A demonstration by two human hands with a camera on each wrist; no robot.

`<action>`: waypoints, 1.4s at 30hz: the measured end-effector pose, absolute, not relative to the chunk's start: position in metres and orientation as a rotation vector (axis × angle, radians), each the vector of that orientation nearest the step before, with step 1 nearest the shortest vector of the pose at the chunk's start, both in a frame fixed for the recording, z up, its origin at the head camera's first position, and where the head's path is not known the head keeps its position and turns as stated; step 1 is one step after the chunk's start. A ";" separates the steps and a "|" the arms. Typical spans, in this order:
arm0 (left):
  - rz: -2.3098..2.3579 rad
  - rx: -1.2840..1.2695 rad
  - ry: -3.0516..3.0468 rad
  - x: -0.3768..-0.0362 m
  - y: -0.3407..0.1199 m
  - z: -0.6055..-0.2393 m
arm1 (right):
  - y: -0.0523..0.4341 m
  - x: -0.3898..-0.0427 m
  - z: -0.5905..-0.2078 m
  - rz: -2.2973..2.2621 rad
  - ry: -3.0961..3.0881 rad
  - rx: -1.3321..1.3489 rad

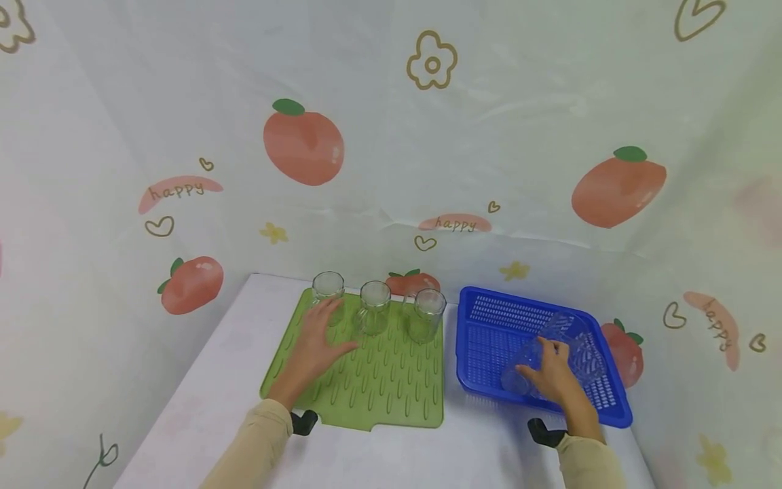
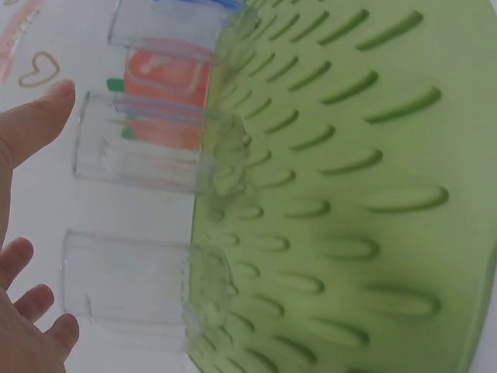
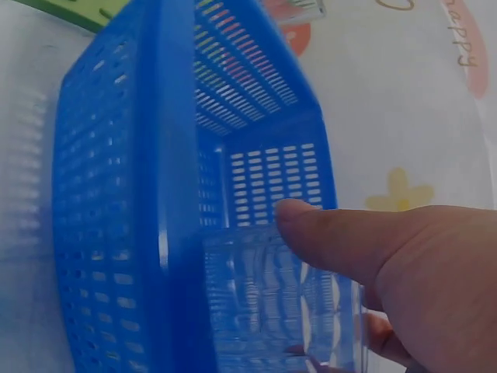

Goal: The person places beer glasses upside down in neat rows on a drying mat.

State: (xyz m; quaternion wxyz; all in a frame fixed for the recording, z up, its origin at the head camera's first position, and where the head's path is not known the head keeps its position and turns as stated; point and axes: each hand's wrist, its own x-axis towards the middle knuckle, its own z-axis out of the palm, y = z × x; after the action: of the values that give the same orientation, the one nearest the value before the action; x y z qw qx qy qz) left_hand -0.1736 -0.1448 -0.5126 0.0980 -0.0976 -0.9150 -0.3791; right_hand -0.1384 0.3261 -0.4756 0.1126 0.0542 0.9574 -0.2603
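My left hand [image 1: 318, 346] is held over a green drying mat [image 1: 391, 390], fingers spread and nothing in its grasp. Three clear glass mugs stand along the mat's far edge: a left one [image 1: 328, 284] partly behind that hand, a middle one [image 1: 375, 309] and a right one [image 1: 427, 316]. Inside a blue plastic basket [image 1: 528, 299], my right hand [image 1: 556, 373] grips a clear glass [image 3: 256, 303], thumb on the near side and fingers partly hidden behind it. More clear glassware [image 1: 565, 326] lies in the basket's right part; its outlines overlap, so the pieces are hard to separate.
The mat and basket sit side by side on a white table [image 1: 403, 458], a narrow gap between them. A printed white cloth [image 1: 379, 190] hangs right behind the table and at both sides. The basket's raised walls surround the glassware.
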 end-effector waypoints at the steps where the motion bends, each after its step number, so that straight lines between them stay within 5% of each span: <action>1: -1.127 -0.285 -2.701 -0.173 -0.147 -0.514 | 0.326 -0.140 -0.474 -0.764 2.799 0.158; 28: -1.180 0.161 -2.909 -0.175 -0.220 -0.592 | 0.324 -0.146 -0.473 -0.714 2.749 0.222; 42: -0.908 -0.032 -3.009 -0.170 -0.230 -0.607 | 0.325 -0.143 -0.470 -0.726 2.794 0.209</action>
State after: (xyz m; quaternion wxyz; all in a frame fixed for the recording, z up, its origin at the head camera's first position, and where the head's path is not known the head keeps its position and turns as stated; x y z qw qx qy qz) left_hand -0.1698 -0.2302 -0.6073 -0.0008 -0.0102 -0.9573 -0.2888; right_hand -0.1426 0.3254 -0.4701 0.1233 0.0715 0.9580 -0.2488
